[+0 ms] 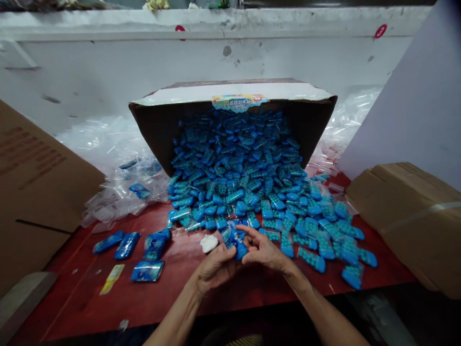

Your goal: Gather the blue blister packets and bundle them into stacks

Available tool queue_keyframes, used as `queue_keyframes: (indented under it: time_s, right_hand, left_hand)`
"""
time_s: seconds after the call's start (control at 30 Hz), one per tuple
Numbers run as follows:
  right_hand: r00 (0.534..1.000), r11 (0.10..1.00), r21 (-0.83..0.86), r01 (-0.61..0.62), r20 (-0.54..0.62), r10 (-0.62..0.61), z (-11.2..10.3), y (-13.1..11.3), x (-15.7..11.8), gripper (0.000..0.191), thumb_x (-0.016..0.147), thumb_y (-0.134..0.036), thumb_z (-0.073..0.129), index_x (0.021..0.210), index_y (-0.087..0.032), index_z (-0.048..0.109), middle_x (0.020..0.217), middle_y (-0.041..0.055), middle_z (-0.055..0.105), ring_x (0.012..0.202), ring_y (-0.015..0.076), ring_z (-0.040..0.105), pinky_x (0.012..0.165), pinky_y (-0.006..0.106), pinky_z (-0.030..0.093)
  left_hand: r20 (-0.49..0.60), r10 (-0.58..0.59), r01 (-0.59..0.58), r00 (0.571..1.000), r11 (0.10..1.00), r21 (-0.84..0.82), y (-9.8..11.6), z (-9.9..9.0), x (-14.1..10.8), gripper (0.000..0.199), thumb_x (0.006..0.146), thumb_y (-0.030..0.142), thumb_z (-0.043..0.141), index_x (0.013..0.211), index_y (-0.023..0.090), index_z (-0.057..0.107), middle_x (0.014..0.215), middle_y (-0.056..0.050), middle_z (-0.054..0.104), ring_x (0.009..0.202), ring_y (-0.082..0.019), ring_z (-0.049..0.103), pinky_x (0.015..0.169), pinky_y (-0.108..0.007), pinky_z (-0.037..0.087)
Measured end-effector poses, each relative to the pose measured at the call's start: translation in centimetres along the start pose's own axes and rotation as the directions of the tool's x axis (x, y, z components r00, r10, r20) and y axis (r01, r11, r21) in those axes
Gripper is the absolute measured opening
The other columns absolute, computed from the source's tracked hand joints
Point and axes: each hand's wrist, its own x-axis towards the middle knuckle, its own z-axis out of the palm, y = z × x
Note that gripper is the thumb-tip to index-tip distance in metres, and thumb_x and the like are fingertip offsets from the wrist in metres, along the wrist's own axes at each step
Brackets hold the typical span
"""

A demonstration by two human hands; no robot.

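Observation:
Close to the table's front, my left hand (pixel 216 267) is closed round the lower end of a small blue printed packet (pixel 234 239). On its right side my right hand (pixel 264 250) grips the same packet between thumb and fingers, with the index finger stretched along its upper part. A crumpled white wad (pixel 209 243) lies just left of the packet. Right behind my hands spreads a large heap of small clear bottles (pixel 237 178) with blue caps and teal beads. To the left lie several blue wrapped packs (pixel 147 271).
A tipped carton (pixel 144 120) spills the bottles onto the red table (pixel 187 298). Clear plastic sleeves (pixel 111 144) are piled at left, with more sleeves (pixel 353 115) at right. Brown cartons stand at the left (pixel 39 182) and right (pixel 410 216). A yellow-and-white strip (pixel 112 278) lies front left.

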Motion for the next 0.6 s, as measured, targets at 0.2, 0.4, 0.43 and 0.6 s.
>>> queue_keyframes:
  time_s: [0.2, 0.4, 0.43, 0.6]
  right_hand:
    - [1.0, 0.999, -0.038, 0.006, -0.002, -0.006, 0.3, -0.5, -0.1, 0.069, 0.058, -0.013, 0.065, 0.121, -0.028, 0.041, 0.06, -0.0079, 0.034, 0.051, 0.0066, 0.031, 0.048, 0.019, 0.026]
    - [1.0, 1.0, -0.018, -0.023, 0.0, 0.023, 0.0, 0.0, -0.3, 0.066, 0.062, -0.017, 0.063, 0.122, -0.027, 0.038, 0.067, -0.0059, 0.046, 0.058, 0.0087, 0.041, 0.055, 0.021, 0.034]
    - [1.0, 0.999, -0.035, -0.022, -0.015, 0.021, -0.1, 0.2, -0.4, 0.065, 0.063, -0.018, 0.062, 0.123, -0.027, 0.038, 0.07, -0.005, 0.048, 0.06, 0.0093, 0.043, 0.057, 0.022, 0.035]
    - [0.957, 0.967, -0.254, 0.02, -0.276, -0.092, 0.4, 0.4, -0.6, 0.047, 0.065, -0.022, 0.062, 0.11, -0.026, 0.05, 0.088, -0.0008, 0.052, 0.076, 0.0138, 0.05, 0.071, 0.027, 0.041]
  left_hand:
    - [-0.071, -0.024, 0.026, 0.997, 0.999, 0.029, -0.2, 0.1, 0.1, 0.02, 0.074, 0.021, 0.055, 0.09, 0.012, 0.063, 0.085, -0.008, 0.065, 0.083, -0.018, 0.058, 0.084, -0.031, 0.038]
    - [-0.155, -0.049, 0.053, 0.987, 0.998, 0.024, -0.2, 0.7, 0.1, 0.022, 0.076, 0.027, 0.051, 0.088, 0.012, 0.063, 0.082, -0.008, 0.065, 0.078, -0.017, 0.059, 0.081, -0.035, 0.04]
    - [-0.166, -0.051, 0.056, 0.985, 0.998, 0.024, -0.2, 0.9, 0.1, 0.022, 0.077, 0.027, 0.05, 0.089, 0.013, 0.062, 0.081, -0.008, 0.065, 0.077, -0.017, 0.059, 0.08, -0.035, 0.041]
    - [-0.272, 0.102, -0.09, 0.957, 0.994, 0.057, -0.6, 1.8, 0.8, 0.024, 0.075, 0.026, 0.053, 0.096, 0.015, 0.057, 0.085, -0.006, 0.064, 0.08, -0.017, 0.059, 0.077, -0.031, 0.042]
